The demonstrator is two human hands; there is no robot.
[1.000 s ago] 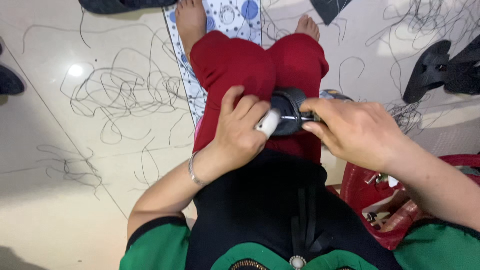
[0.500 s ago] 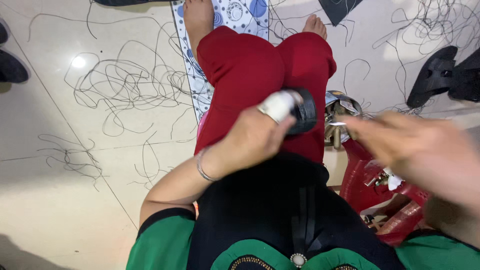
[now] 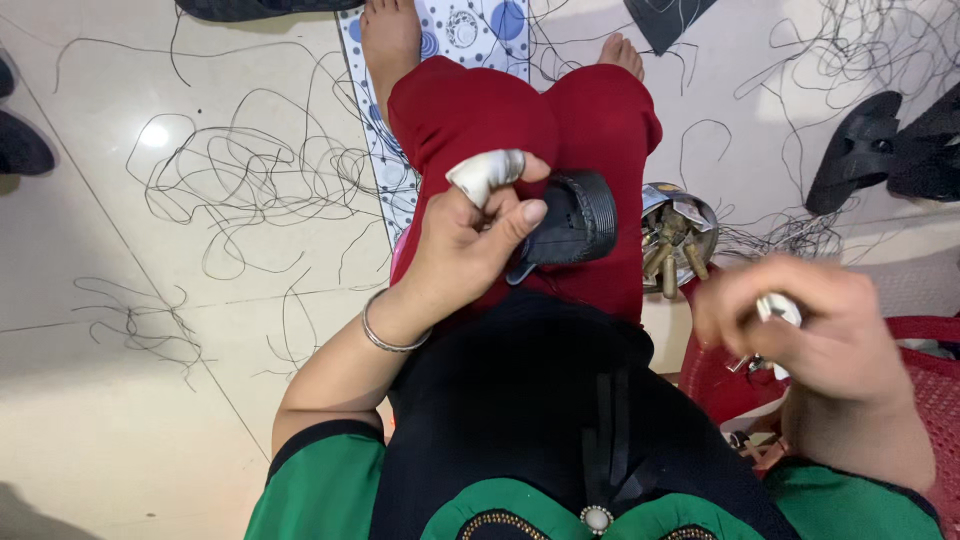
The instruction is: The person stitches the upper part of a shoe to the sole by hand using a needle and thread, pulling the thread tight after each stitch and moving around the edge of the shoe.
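Head-camera view, looking straight down: a seated person in red trousers and a black-and-green top works over a pale tiled floor (image 3: 120,420) strewn with loose loops of black thread (image 3: 250,190). The left hand (image 3: 470,245), a metal bangle at its wrist and white tape around one finger, is closed around a black shoe sole (image 3: 570,220) with a ribbed edge, thumb pressed on its upper face, holding it on the lap above the knees. The right hand (image 3: 810,340), blurred, is off to the side over a red plastic basket (image 3: 930,390), fingers pinched together on a small pale object too smeared to identify. Between the knee and the basket stands a round metal tin (image 3: 675,240) holding brass-coloured pieces. Bare feet rest on a white mat with blue dots (image 3: 480,30). Black sandals (image 3: 870,150) lie on the tiles at the upper right, well apart from the hands; another dark shoe (image 3: 20,145) sits at the left edge.
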